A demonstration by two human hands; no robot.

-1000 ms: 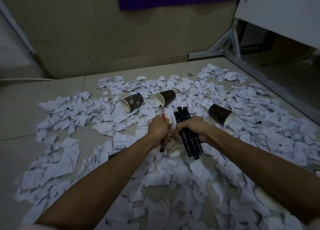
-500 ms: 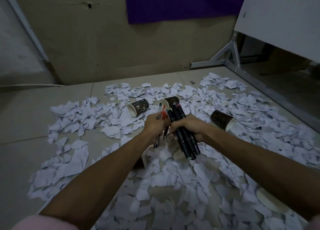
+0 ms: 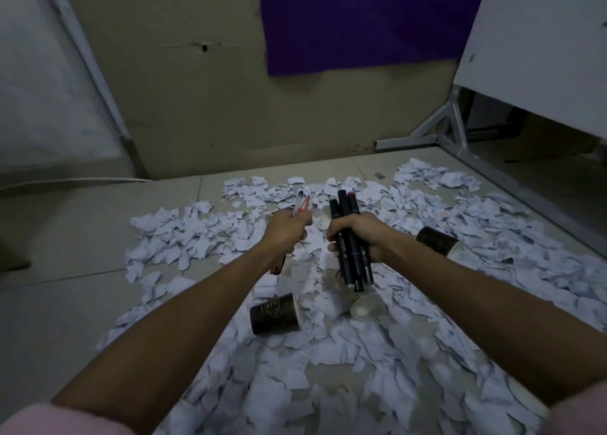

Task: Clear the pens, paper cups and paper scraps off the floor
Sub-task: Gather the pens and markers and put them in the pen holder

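Observation:
My left hand [image 3: 286, 231] is closed around a few thin pens [image 3: 71, 205], one red and one clear, their tips pointing up and away. My right hand [image 3: 356, 234] grips a bundle of thick black markers [image 3: 349, 244] held upright. Both hands hover above the floor. Torn white paper scraps [image 3: 184, 237] cover the tiles in a wide patch. A dark paper cup [image 3: 274, 315] lies on its side beneath my left forearm. Another cup [image 3: 364, 305] shows its white inside below the markers. A third dark cup [image 3: 437, 241] lies to the right.
A beige wall [image 3: 213, 106] with a purple sheet [image 3: 361, 21] stands behind the scraps. A white board on a grey metal frame [image 3: 450, 129] rises at the right. Bare floor tiles [image 3: 65, 270] lie at the left. A white cable [image 3: 72, 182] runs along the wall base.
Both hands have risen from the floor and drawn apart, each keeping its pens. The view has tilted up, so the cups now appear lower and the wall fills more of the frame.

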